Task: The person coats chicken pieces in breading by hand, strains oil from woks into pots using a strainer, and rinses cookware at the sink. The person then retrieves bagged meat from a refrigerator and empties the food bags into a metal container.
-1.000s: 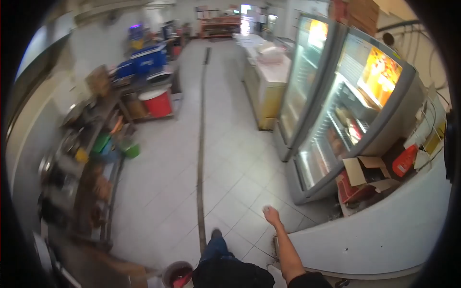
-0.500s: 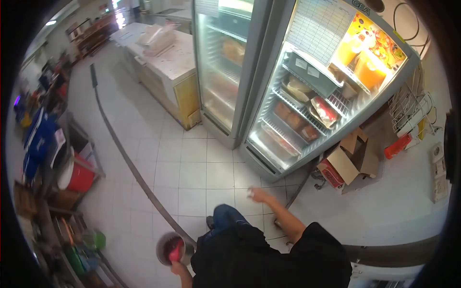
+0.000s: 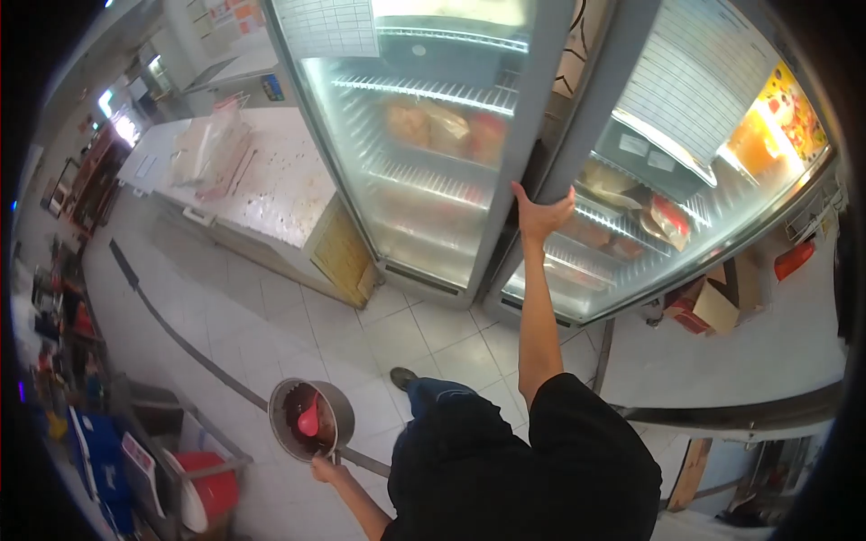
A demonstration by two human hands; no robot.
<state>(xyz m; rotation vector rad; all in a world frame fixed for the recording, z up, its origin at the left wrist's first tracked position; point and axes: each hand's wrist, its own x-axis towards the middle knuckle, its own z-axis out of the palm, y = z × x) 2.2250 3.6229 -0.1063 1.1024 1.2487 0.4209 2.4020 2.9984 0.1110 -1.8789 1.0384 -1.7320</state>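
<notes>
At the far left, a red-and-white round bucket (image 3: 209,491) stands near the edge of view. Right of it, a round grey metal pot (image 3: 344,413) hangs above the pale tiled floor (image 3: 386,335), with dark red contents and a pinkish-red plastic ladle (image 3: 308,418) inside. The left hand (image 3: 327,468) has its fingers closed around the pot's handle at the near side; with one-sided support, a wrist twist or a knock could tip the pot and spill onto the tiles. Farther right, the right hand (image 3: 543,215) is raised, fingers and thumb spread, at the grey-framed, glass-fronted upright fridge (image 3: 591,311); whether it presses on the frame I cannot tell. A poor hold there could slip, and a sudden body turn could jolt the pot.
</notes>
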